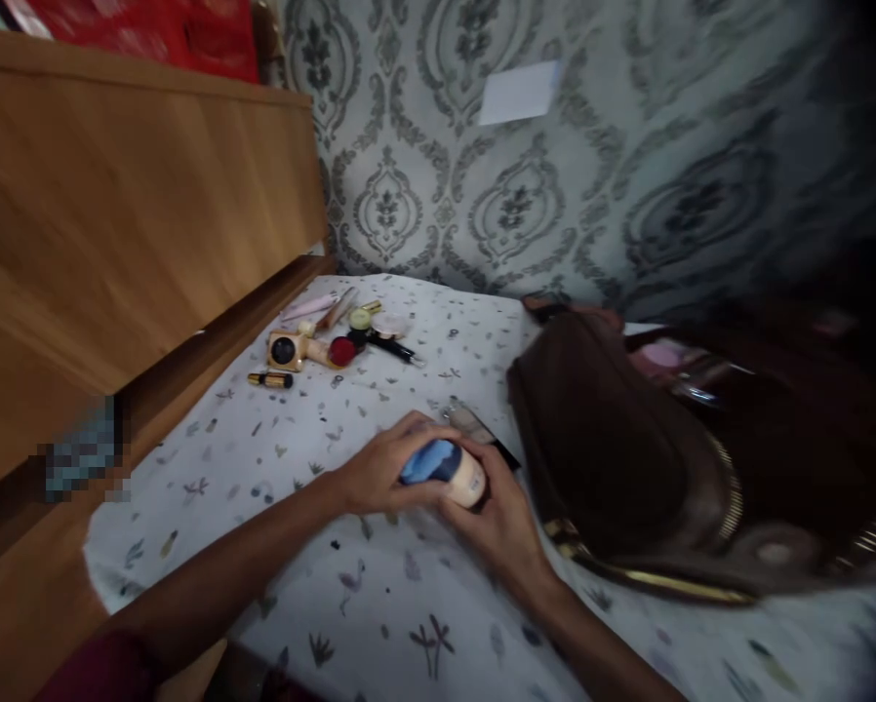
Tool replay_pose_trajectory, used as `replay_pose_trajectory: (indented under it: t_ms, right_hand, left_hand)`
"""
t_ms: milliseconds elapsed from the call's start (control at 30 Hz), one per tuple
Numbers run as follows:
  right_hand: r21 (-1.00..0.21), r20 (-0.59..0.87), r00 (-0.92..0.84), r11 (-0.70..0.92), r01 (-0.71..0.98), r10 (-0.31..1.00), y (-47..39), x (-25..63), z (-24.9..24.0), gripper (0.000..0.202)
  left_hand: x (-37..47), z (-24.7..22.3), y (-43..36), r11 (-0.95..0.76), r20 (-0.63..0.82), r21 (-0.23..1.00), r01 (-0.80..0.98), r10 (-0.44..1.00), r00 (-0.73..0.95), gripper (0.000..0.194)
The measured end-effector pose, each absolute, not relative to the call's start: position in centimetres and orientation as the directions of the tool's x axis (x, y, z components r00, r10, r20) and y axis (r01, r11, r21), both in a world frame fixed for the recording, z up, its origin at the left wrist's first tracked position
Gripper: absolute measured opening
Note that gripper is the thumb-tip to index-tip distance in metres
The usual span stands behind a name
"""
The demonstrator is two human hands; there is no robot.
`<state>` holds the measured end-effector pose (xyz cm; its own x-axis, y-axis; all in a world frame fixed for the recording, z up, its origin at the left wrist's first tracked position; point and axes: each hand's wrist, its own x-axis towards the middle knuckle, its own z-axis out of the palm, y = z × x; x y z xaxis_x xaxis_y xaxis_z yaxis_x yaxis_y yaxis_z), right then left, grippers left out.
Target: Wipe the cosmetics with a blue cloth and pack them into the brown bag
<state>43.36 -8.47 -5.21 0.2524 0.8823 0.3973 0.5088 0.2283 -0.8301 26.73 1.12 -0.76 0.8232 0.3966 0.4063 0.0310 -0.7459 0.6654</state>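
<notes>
Both hands are closed around one small rounded container (445,470), cream at one end and blue at the other; its exact kind is not clear. My left hand (383,463) wraps the blue end. At the cream end, my right hand (502,512) grips with its fingers curled round the side. Just beyond the right fingers lies a flat, clear item with a black edge (474,426). An open brown handbag (599,419) with a gold zip rests to the right of my hands, with a pink round item (661,357) visible inside its mouth.
Several cosmetics lie grouped at the far left, among them a square gold-and-black item (284,349), a red round one (341,351) and a small black-and-gold tube (269,380). They rest on a white patterned cloth (379,585). A wooden panel (138,185) borders the left; a patterned wall (438,146) stands behind.
</notes>
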Motion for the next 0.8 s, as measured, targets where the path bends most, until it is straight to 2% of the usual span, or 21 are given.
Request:
replay_pose_trajectory:
  t_ms: [333,467,567,667,733,800]
  right_hand:
    - [-0.887,0.369,0.195,0.283,0.364,0.909,-8.5,43.9,-5.4,0.05]
    - [-0.804,0.472,0.184,0.336,0.49,0.862,-8.7,43.9,-5.8,0.049]
    - [-0.644,0.599,0.14,0.37,0.67,0.789,-8.8,43.8,-5.8,0.046]
    - [-0.521,0.656,0.106,0.346,0.78,0.747,-8.7,43.9,-5.8,0.045]
    - [-0.506,0.659,0.109,0.331,0.797,0.744,-8.4,44.0,-5.9,0.048]
    - [-0.581,0.62,0.168,0.304,0.755,0.766,-8.1,43.9,-6.1,0.057]
  left_hand:
    - [27.3,-1.2,0.8,-0.573,0.33,0.815,0.088,0.583,0.742,0.042]
    - [27.4,-1.2,0.8,-0.482,0.277,0.872,0.086,0.63,0.725,0.042]
    - [27.3,-1.3,0.7,-0.33,0.17,0.94,0.084,0.668,0.725,0.043]
    - [27.4,-1.7,0.9,-0.171,0.083,0.984,0.049,0.686,0.723,0.043]
    - [27.4,-2.0,1.1,-0.099,0.064,0.995,0.007,0.694,0.717,0.042]
    - [27.5,-2.3,1.3,-0.044,0.049,0.999,-0.025,0.718,0.694,0.04]
